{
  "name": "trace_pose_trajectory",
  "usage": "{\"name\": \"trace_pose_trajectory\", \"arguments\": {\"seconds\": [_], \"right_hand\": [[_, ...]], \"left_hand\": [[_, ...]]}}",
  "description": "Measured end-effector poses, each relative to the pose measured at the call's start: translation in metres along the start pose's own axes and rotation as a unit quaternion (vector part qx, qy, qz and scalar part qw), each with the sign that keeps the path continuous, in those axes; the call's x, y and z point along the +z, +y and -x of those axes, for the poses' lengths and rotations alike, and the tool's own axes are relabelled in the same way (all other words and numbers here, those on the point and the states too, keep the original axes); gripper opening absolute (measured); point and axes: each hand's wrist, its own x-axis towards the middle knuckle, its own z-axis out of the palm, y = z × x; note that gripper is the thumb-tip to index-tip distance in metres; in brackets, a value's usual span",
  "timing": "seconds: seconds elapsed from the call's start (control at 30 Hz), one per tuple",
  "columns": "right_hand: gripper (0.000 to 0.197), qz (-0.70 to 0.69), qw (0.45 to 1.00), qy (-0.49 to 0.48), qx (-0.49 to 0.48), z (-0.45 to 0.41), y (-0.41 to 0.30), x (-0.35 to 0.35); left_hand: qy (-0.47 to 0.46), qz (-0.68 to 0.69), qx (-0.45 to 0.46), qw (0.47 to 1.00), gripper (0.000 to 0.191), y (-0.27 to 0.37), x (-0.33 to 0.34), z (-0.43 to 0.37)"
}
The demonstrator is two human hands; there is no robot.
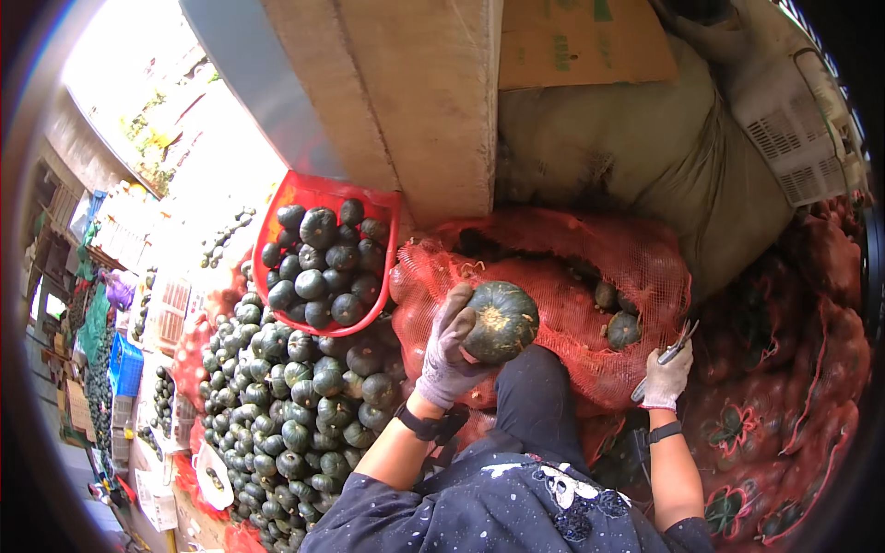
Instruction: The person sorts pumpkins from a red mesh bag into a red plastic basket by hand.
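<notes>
My left hand [451, 352], in a pale work glove, grips a dark green kabocha squash [502, 322] above my knee. The squash's pale, corky end faces up toward me. My right hand [668, 373], gloved too, is closed around a pair of metal hand snips [677, 345], blades pointing up and away. Between and beyond my hands lies a red mesh sack [608, 242], its mouth gaping. Inside it a few squash [623, 330] show through the opening; the mesh partly hides the others.
A red plastic basket [395, 235] full of squash stands ahead to the left, beside a large squash heap [297, 408]. Filled red mesh sacks [774, 415] lie to my right. Ahead are a board panel [429, 104], a covered bulk [608, 145] and a cardboard piece [588, 48].
</notes>
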Motion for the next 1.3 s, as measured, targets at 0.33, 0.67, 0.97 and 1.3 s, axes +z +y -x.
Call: {"name": "trace_pose_trajectory", "arguments": {"seconds": [0.33, 0.67, 0.97, 1.3], "right_hand": [[0.067, 0.017, 0.999, 0.046, -0.022, 0.003, 0.010, 0.007], [0.069, -0.006, 1.000, 0.004, 0.019, 0.003, 0.005, 0.008], [0.065, 0.004, 0.998, 0.064, -0.014, 0.002, 0.003, 0.006], [0.068, -0.039, 0.998, 0.055, -0.002, 0.003, 0.000, 0.000]], "left_hand": [[0.019, 0.020, -0.056, 0.998, 0.099, 0.027, -0.019, 0.024], [-0.036, 0.429, -0.536, 0.726, 0.068, 0.027, 0.008, 0.050], [-0.020, 0.735, -0.527, 0.426, 0.056, 0.026, 0.054, 0.051], [-0.509, 0.673, -0.188, 0.502, 0.051, 0.108, 0.143, -0.034]]}}
